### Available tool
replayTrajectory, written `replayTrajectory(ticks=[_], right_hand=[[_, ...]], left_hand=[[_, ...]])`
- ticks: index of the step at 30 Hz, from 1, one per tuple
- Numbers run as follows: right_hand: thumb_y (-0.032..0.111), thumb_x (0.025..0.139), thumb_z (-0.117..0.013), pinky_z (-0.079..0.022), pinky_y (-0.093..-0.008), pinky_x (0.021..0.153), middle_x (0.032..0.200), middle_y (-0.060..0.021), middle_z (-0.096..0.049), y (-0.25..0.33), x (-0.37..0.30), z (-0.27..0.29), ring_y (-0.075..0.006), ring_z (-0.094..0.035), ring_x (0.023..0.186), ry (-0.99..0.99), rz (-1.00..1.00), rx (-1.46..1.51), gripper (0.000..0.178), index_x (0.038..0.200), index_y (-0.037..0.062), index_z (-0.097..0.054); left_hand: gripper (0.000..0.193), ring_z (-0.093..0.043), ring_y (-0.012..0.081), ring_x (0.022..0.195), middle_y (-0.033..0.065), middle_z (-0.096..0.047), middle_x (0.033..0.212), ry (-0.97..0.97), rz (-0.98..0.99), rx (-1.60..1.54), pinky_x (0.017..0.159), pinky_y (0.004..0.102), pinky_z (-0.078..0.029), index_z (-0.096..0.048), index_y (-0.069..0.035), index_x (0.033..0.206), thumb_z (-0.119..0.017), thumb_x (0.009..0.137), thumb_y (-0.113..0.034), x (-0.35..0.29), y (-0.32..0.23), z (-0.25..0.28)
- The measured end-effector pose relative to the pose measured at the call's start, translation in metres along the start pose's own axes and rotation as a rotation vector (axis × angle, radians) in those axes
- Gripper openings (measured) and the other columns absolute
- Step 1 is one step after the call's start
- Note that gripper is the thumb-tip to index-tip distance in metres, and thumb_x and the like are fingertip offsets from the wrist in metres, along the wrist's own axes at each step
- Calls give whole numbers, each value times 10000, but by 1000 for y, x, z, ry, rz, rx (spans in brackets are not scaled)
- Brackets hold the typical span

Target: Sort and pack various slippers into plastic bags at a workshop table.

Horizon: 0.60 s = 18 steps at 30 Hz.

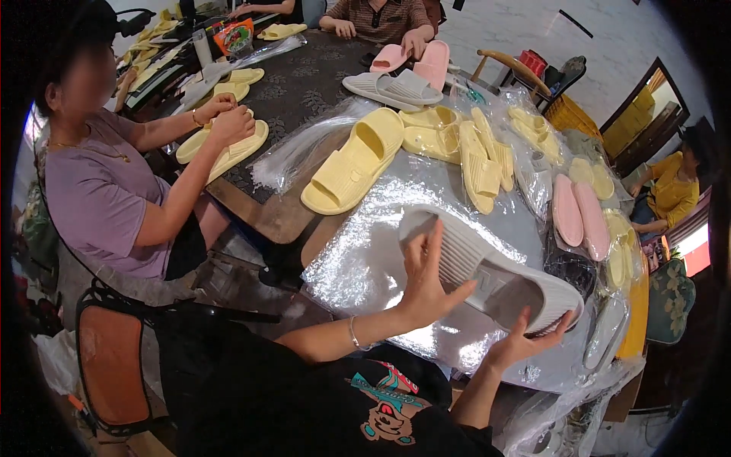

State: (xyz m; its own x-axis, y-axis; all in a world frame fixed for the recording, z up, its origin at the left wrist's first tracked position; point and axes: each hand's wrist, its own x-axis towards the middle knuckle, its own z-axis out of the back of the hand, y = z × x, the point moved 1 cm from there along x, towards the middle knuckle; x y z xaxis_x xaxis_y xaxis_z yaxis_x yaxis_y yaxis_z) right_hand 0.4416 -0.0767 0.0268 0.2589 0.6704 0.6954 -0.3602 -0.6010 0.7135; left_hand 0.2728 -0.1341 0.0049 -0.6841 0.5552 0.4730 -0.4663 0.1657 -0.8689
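Note:
A light grey ribbed slide slipper (457,247) is tilted above the table in front of me, its heel pointing away and its strap end toward the lower right. My right hand (525,346) grips it at the strap end, thumb on the near side and fingers curled at the toe opening. Alongside its left edge, my left hand (430,286) is open, index finger stretched up and thumb spread. Whether that hand touches the slipper I cannot tell. Below lies a shiny clear plastic sheet or stack of bags (365,255). Just beyond stands a yellow slipper (358,164).
Several bagged yellow slippers (483,171) and pink slippers (580,213) cover the right side. A grey pair (392,87) lies farther off. At left, a person in purple (106,183) handles yellow slippers; another person (377,23) across the table touches pink ones. An orange-backed chair (112,365) stands lower left.

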Motion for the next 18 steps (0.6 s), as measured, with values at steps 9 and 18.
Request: replayTrajectory(ticks=[9, 18], right_hand=[[105, 783, -639, -266, -409, 1083, 1432, -132, -344, -14, 11, 25, -265, -369, 1277, 31, -232, 292, 692, 1407, 42, -347], [73, 768, -624, -291, -379, 1067, 1418, -106, -350, -6, -2, 10, -251, -376, 1262, 152, -183, 296, 694, 1404, 39, -348]], left_hand=[[414, -573, 91, 782, 53, -670, 863, 307, 322, -412, 700, 266, -471, -569, 25, 1182, -549, 954, -321, 24, 28, 66], [393, -502, 38, 773, -27, -598, 828, 328, 448, -497, 681, 223, -439, -603, 41, 1099, -484, 994, -318, -10, 30, 66]])
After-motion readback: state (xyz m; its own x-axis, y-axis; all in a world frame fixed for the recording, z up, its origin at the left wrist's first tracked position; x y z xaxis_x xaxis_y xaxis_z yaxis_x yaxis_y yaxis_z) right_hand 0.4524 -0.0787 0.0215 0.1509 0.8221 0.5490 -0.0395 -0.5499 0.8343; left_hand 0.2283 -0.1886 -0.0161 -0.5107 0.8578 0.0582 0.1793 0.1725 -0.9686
